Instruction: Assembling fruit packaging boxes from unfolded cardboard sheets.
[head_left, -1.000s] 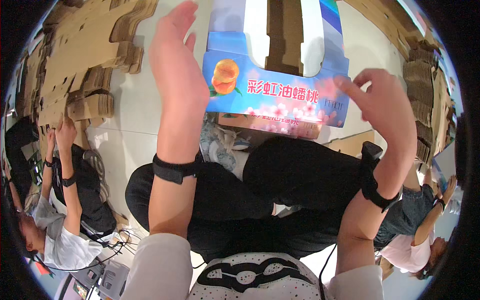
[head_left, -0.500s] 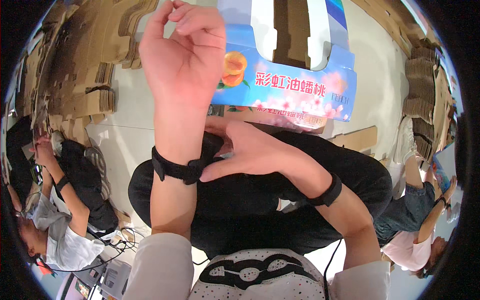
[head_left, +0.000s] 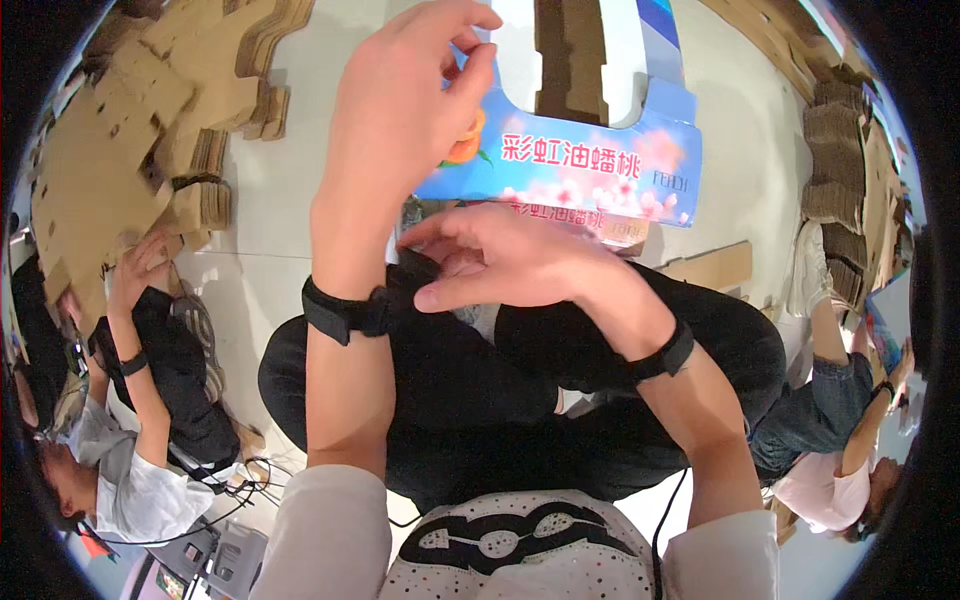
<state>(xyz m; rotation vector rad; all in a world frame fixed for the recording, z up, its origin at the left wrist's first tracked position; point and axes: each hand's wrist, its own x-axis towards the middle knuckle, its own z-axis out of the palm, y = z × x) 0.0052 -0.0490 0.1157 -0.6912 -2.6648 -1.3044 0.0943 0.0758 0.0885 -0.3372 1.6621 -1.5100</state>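
Fingers [head_left: 462,14] are hanging loosely parted on the left hand [head_left: 398,95] over the blue carton [head_left: 600,150], while the right hand [head_left: 515,258], grip unclear, is resting below it by the left wristband [head_left: 335,312], which a hasty pull could loosen.

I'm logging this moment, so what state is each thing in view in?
Blue box: wide cutout showing, partly hidden
Left wristband: strapped on
Right wristband: strapped on
Left hand: fingers bent, overlapping the box; contact unclear
Right hand: fingers curved near the left wristband
Cardboard pieces: flat, stacked
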